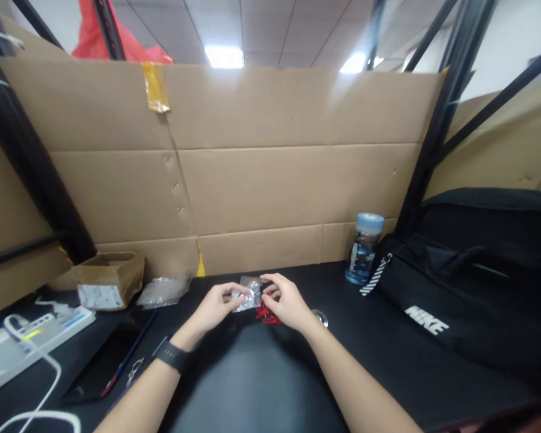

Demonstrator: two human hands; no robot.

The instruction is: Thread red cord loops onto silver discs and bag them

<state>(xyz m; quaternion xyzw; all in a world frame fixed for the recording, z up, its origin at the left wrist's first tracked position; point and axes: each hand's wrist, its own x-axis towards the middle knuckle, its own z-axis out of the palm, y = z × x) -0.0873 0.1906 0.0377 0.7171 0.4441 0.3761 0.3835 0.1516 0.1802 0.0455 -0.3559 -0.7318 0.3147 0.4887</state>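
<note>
Near the back of the black table, a small clear plastic bag [251, 300] lies between my two hands. The thumb and fingers of my left hand [216, 308] close on its left side. My right hand [288, 302] is at the bag's right edge, fingers curved and thumb apart from them, with no object visible in its grasp. Whether its fingertips touch the bag is hard to make out. Bunched red cords [268, 315] lie below and partly behind the right hand. A shiny round metal piece [321, 318] shows just beyond the right wrist.
A blue-lidded bottle [364, 249] and a black bag [473, 282] stand on the right. Leftward are clear plastic bags [165, 291], a small open cardboard box [110, 279], a dark tablet-like device [110, 355] and a power strip [40, 334] with white cables. Cardboard [293, 192] walls the back.
</note>
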